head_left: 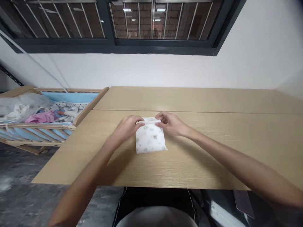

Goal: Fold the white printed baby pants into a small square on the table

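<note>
Grey shirt point(156, 219) at 6 o'clock; left hand point(126, 129) and right hand point(171, 124), grips narrow, pinch the top edge of a folded white printed cloth point(150, 138) on the wooden counter point(213, 160).

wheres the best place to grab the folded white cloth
Grip the far edge of the folded white printed cloth at both corners, coming from above and the sides, as the left hand and right hand are placed now. It lies flat and thin on the wooden table, so a pinch at an edge should work better than pressing on the middle.
</note>
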`<state>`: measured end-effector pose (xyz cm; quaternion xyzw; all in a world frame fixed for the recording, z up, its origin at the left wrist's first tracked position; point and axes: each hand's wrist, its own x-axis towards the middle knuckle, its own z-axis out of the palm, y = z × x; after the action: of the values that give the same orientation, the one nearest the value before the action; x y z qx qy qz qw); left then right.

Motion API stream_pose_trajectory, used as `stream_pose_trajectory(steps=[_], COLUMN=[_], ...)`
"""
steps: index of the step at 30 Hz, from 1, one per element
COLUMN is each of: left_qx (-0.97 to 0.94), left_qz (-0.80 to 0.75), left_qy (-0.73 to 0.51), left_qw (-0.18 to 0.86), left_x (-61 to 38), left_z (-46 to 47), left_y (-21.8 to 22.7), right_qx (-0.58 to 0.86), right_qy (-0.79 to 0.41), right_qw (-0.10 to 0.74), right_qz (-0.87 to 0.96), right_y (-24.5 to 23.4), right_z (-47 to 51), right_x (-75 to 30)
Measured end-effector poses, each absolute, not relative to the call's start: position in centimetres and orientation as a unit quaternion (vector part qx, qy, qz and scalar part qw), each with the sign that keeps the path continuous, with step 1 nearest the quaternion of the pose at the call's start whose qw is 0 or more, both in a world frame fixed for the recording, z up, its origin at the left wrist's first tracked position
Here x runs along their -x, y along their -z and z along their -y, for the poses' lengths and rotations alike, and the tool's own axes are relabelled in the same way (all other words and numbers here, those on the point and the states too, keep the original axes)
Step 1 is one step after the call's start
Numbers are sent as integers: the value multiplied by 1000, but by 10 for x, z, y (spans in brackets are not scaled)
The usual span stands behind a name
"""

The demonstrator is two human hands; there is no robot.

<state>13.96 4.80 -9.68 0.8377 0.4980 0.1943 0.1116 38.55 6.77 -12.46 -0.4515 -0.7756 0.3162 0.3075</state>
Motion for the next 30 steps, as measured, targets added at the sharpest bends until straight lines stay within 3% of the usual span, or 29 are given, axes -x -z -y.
stream_pose_trajectory(steps=[8,15,18,23,30], left_qx=[-801,-802,-820,-816,-811], left_qz=[-582,-584,-556,-567,-567], left_qy=[-128,-126,-123,-86,-109], left_qw=[58,-18,-68,-77,-91], left_x=[-164,-180,-189,-198,-193], left_z=[-122,-32,30,66,60], left_y=[136,150,175,211,214], right_qx=[550,504,353,139,204], right_qy=[-285,-191,-130,-187,-206], right_qw=[293,298,232,103,33], right_qz=[729,788,897,967,957], right_y=[179,166,150,161,194], right_z=[-153,-126,-96,-56,-103], right_x=[-359,-361,-354,-335,-336])
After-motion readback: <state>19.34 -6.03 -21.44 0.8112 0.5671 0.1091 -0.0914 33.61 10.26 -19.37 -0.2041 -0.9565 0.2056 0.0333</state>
